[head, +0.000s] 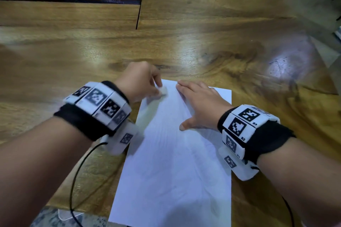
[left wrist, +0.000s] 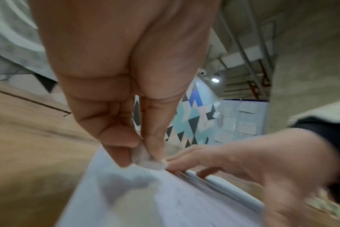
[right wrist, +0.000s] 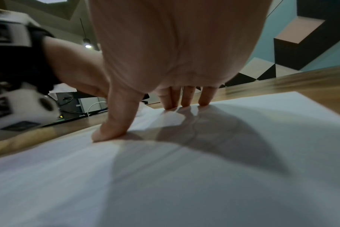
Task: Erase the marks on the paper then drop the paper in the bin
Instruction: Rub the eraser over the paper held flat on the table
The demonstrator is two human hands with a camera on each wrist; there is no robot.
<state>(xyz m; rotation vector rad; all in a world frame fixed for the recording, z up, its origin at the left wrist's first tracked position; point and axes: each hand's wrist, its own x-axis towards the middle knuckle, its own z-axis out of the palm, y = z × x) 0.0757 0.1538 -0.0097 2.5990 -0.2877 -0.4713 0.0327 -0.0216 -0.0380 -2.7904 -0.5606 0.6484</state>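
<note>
Both hands on paper | left hand pinches eraser | right hand flat

The table is wood with strong brown grain and a glossy, varnished finish that throws back pale patches of light. The paper on it is plain white, matt and smooth. The eraser looks white and dull, soft at its edges. The wrist bands are black cloth carrying hard white plastic blocks with printed black patterns.
</note>
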